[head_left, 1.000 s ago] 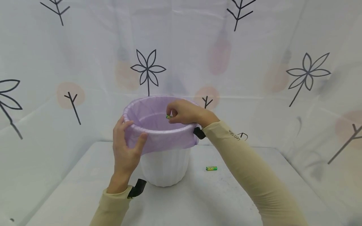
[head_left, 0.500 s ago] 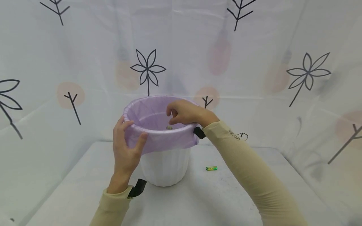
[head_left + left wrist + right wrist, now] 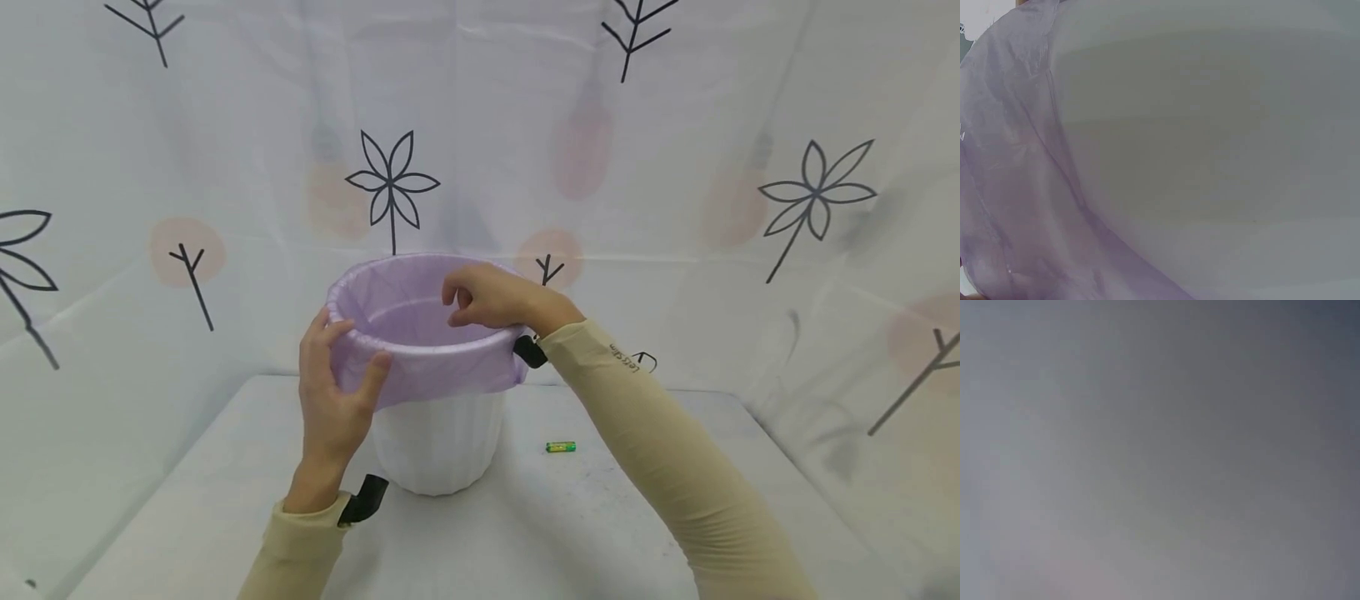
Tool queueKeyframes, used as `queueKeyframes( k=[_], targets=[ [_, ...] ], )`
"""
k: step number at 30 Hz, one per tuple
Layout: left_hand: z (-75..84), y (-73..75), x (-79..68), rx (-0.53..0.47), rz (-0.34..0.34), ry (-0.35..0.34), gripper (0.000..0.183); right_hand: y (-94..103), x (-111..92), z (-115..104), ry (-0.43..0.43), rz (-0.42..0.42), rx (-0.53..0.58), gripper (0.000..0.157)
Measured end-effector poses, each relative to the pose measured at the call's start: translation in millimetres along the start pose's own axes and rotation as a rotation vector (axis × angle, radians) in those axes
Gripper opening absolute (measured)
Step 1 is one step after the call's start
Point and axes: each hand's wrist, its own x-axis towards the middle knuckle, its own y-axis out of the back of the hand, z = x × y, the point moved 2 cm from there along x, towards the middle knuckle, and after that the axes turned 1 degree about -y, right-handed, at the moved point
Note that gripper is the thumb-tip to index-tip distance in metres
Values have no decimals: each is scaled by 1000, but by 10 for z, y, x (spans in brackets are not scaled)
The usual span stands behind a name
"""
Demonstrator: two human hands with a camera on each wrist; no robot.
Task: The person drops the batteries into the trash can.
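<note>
A white bin (image 3: 438, 446) stands upright on the table, lined with a purple bin bag (image 3: 431, 372) folded over its rim. My left hand (image 3: 332, 408) holds the bin at the left of its rim, thumb across the front and fingers round the side. Over the opening, my right hand (image 3: 495, 297) has its fingers loosely bent, with a gap between thumb and forefinger and nothing in it. The left wrist view is filled by the bag's edge (image 3: 1016, 181) and the bin's side (image 3: 1210, 156). A green and yellow battery (image 3: 561, 447) lies right of the bin. The bin's bottom is hidden.
The white tabletop (image 3: 450, 550) runs out to both sides of the bin. A white curtain (image 3: 480, 108) printed with flowers and twigs hangs close behind and at the sides. In the right wrist view only a grey blur shows.
A second small battery, pinched by my right fingers a second ago, has been let go and has dropped out of sight into the bin. Both hands have stayed in place.
</note>
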Motion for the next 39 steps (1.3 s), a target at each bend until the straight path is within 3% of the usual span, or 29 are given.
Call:
queueKeyframes(
  k=[5, 14, 22, 27, 33, 39],
  targets=[
    [-127, -11, -5, 4, 16, -28, 54, 125, -100, 34, 9, 56, 31, 22],
    [230, 8, 16, -14, 30, -41, 48, 290, -447, 193, 18, 196, 62, 14],
    [-114, 5, -4, -10, 45, -39, 52, 328, -804, 406, -9, 274, 85, 13],
    [-161, -11, -1, -17, 42, -60, 53, 331, -1053, 615, -88, 316, 87, 14],
    [-75, -14, 7, -16, 41, -55, 51, 173, -1271, 856, -148, 309, 72, 19],
    [216, 11, 21, -28, 43, -47, 48, -197, -1408, 1024, -162, 247, 113, 20]
  ],
)
